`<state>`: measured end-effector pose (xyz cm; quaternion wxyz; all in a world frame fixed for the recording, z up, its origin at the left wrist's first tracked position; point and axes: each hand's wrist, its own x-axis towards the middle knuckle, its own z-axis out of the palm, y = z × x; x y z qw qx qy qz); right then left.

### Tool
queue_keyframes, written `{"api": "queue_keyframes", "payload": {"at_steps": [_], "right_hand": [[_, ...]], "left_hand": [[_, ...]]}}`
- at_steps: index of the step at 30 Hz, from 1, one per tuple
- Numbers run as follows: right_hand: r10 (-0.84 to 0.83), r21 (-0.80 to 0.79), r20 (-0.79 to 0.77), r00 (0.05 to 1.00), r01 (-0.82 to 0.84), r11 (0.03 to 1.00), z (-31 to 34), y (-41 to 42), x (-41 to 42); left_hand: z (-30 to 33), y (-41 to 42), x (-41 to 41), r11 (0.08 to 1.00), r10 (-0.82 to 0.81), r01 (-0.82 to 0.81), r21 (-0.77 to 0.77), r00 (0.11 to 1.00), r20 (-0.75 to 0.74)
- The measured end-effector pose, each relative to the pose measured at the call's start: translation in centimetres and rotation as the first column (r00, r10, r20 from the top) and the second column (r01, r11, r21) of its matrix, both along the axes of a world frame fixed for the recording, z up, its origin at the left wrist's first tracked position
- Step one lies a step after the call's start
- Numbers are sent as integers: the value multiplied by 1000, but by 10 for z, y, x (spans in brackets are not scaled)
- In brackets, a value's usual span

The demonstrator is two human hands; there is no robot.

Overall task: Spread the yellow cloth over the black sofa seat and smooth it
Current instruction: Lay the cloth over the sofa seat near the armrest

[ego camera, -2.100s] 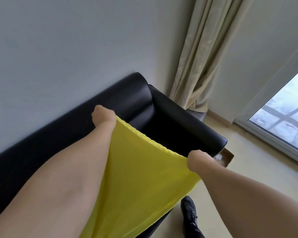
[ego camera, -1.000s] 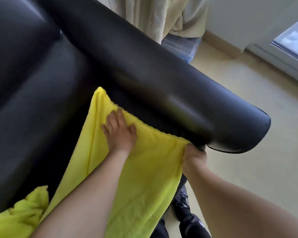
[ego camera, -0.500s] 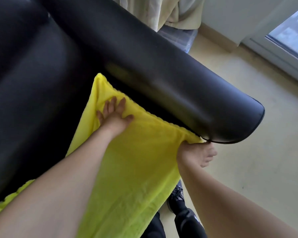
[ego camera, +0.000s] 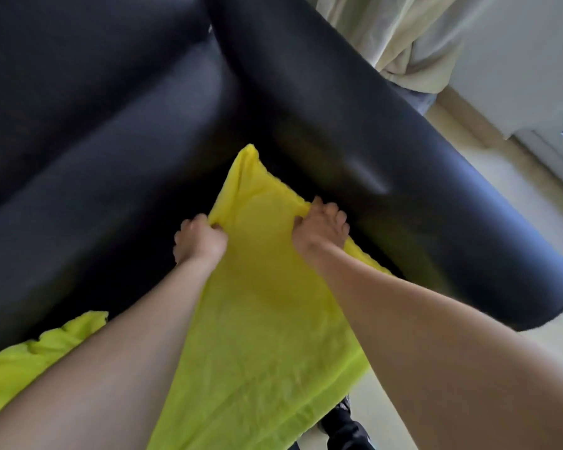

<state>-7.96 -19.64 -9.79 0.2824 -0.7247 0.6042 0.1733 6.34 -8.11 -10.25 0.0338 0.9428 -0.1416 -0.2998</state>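
The yellow cloth (ego camera: 267, 306) lies along the black sofa seat (ego camera: 134, 222), its far corner pointing into the angle between backrest and armrest. My left hand (ego camera: 199, 241) pinches the cloth's left edge near that corner. My right hand (ego camera: 320, 230) grips the right edge, close against the armrest (ego camera: 387, 157). Between the two hands the cloth is pulled fairly taut. A bunched part of the cloth (ego camera: 39, 355) sits at the lower left, and my forearms hide some of the fabric.
The padded black backrest (ego camera: 78, 76) rises behind the seat. A beige curtain (ego camera: 400, 37) hangs beyond the armrest. Pale floor (ego camera: 517, 196) and a window frame lie to the right. A black shoe (ego camera: 345, 427) shows below the cloth's front edge.
My left hand went from pressing flat on the cloth to pinching its left edge. My right hand moved from the front corner up along the armrest and took hold of the right edge.
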Motion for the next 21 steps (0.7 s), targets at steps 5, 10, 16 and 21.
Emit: {"api": "queue_keyframes", "payload": {"at_steps": [5, 10, 16, 21], "right_hand": [[107, -51, -69, 992, -110, 993, -9, 2, 14], [84, 27, -58, 995, -83, 996, -5, -18, 17], [171, -29, -140, 975, -177, 984, -1, -23, 4], [523, -373, -36, 852, -497, 784, -8, 15, 8]], "left_hand": [[-8, -2, 18, 885, 350, -388, -259, 919, -181], [-6, -3, 34, 908, 183, -238, -346, 966, -185], [-11, -29, 38, 952, 75, -117, -283, 985, -156], [-13, -24, 38, 974, 37, -62, -217, 992, -117]]}}
